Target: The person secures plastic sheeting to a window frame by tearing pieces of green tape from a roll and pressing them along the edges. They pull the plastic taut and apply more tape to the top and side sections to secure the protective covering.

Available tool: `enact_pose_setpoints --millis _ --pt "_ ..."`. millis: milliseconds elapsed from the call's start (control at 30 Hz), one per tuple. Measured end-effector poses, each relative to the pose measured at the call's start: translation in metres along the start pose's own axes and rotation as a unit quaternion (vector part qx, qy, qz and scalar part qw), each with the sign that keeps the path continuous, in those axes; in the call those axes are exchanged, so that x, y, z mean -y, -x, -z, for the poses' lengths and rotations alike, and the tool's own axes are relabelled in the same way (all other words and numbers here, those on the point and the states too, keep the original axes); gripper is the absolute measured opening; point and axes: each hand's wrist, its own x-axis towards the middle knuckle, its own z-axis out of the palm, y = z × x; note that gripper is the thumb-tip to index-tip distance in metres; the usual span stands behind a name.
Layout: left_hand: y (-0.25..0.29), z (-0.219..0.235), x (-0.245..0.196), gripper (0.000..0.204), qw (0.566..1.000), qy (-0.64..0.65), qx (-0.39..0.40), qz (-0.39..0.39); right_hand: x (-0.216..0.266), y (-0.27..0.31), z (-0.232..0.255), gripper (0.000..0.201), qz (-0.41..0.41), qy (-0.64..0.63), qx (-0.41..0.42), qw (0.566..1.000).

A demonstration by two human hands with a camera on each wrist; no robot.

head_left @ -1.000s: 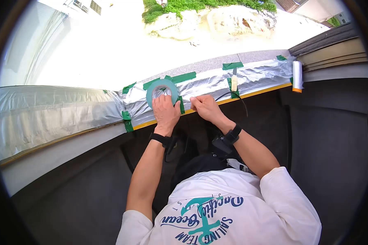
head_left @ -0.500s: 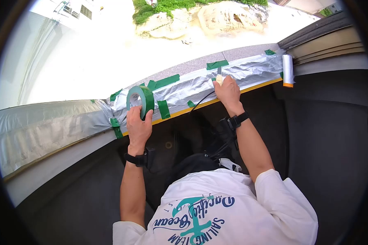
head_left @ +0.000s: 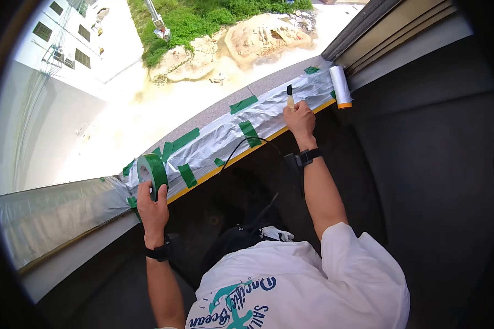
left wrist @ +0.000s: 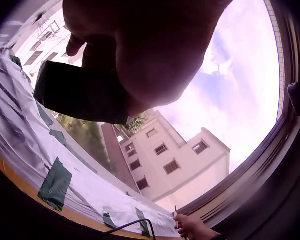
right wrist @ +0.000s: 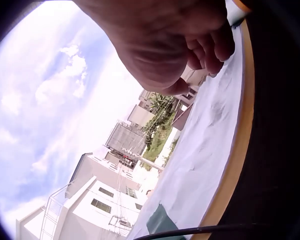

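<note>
A wide roll of green tape [head_left: 159, 171] stands on edge in my left hand [head_left: 153, 211], fingers and thumb gripping its lower side, above the left end of the film-covered sill. In the left wrist view the tape roll [left wrist: 80, 95] shows dark against the light. Further right, my right hand [head_left: 300, 122] holds a knife [head_left: 290, 98] by its pale handle, its dark, flat blade pointing up and away from me. Beneath both hands runs the crinkled plastic film [head_left: 219, 143], fixed with green tape strips [head_left: 250, 133]. In the right wrist view, my right hand's curled fingers [right wrist: 210, 55] hide the knife.
A roll of film [head_left: 340, 86] with an orange end hangs at the sill's right end. Yellow-orange tape [head_left: 208, 174] lines the near edge. A black cable [head_left: 241, 141] loops over it. Beyond the opening are ground far below, rocks [head_left: 266, 44] and buildings [head_left: 66, 38].
My right hand has reached right, picked up the knife from the sill and lifted it. My left hand has taken hold of the tape roll, tilted it upright and moved left. The head view has turned.
</note>
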Motion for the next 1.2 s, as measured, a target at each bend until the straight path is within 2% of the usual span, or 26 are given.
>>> enact_pose_setpoints --millis 133,267,367,400,467,500,567,600,667,700,733,767,800,867,1000,1033,1100,1133,1200 --pt "0.002 0.003 -0.003 0.019 1.0 0.002 0.006 0.015 -0.03 -0.039 0.009 0.037 -0.014 0.099 0.011 0.995" --pt "0.005 -0.001 0.001 0.02 0.999 0.024 0.018 0.037 -0.052 -0.052 0.01 0.043 -0.018 0.133 0.032 0.99" --pt "0.008 0.0 -0.003 0.026 0.998 0.031 0.025 0.04 -0.042 -0.032 0.024 0.051 0.054 0.136 -0.014 0.989" --pt "0.009 0.002 -0.004 0.028 0.998 0.042 0.027 0.041 -0.02 -0.016 0.037 0.048 0.087 0.12 -0.01 0.989" --pt "0.009 0.01 -0.016 0.03 0.999 0.033 0.036 0.009 0.01 0.01 0.053 0.044 0.148 0.059 0.065 0.985" --pt "0.009 0.013 -0.018 0.03 0.999 0.034 0.04 0.008 0.028 0.026 0.063 0.044 0.153 0.053 0.077 0.984" --pt "0.011 0.016 -0.022 0.03 0.998 0.036 0.042 0.009 0.066 0.056 0.087 0.042 0.2 -0.029 0.202 0.958" --pt "0.012 0.019 -0.025 0.03 0.997 0.044 0.056 0.002 0.081 0.068 0.098 0.042 0.203 -0.03 0.205 0.957" --pt "0.013 0.022 -0.028 0.03 0.996 0.056 0.066 -0.007 0.104 0.089 0.12 0.042 0.223 -0.042 0.268 0.936" --pt "0.015 0.022 -0.029 0.03 0.996 0.051 0.066 -0.034 0.109 0.097 0.133 0.042 0.225 -0.039 0.268 0.936" --pt "0.017 0.023 -0.029 0.03 0.995 0.047 0.065 -0.062 0.113 0.105 0.145 0.038 0.239 -0.026 0.312 0.919" --pt "0.019 0.024 -0.031 0.031 0.994 0.067 0.068 -0.057 0.117 0.113 0.157 0.034 0.25 -0.012 0.354 0.901" --pt "0.021 0.025 -0.032 0.031 0.994 0.071 0.068 -0.057 0.12 0.12 0.169 0.034 0.25 -0.008 0.353 0.902" --pt "0.022 0.027 -0.031 0.03 0.99 0.103 0.071 -0.058 0.12 0.129 0.193 0.043 0.199 0.04 0.407 0.891" --pt "0.029 0.034 -0.026 0.029 0.984 0.156 0.071 -0.043 0.092 0.16 0.226 0.041 0.142 0.092 0.375 0.911" --pt "0.03 0.04 -0.029 0.029 0.979 0.181 0.094 -0.019 0.086 0.168 0.234 0.041 0.139 0.092 0.376 0.912" --pt "0.034 0.044 -0.031 0.03 0.971 0.206 0.119 0.002 0.083 0.182 0.246 0.037 0.112 0.155 0.425 0.885" --pt "0.036 0.044 -0.032 0.03 0.968 0.219 0.119 -0.011 0.088 0.19 0.243 0.037 0.108 0.152 0.423 0.886" --pt "0.039 0.045 -0.032 0.03 0.965 0.23 0.123 -0.035 0.111 0.208 0.226 0.033 0.148 0.01 0.415 0.898"
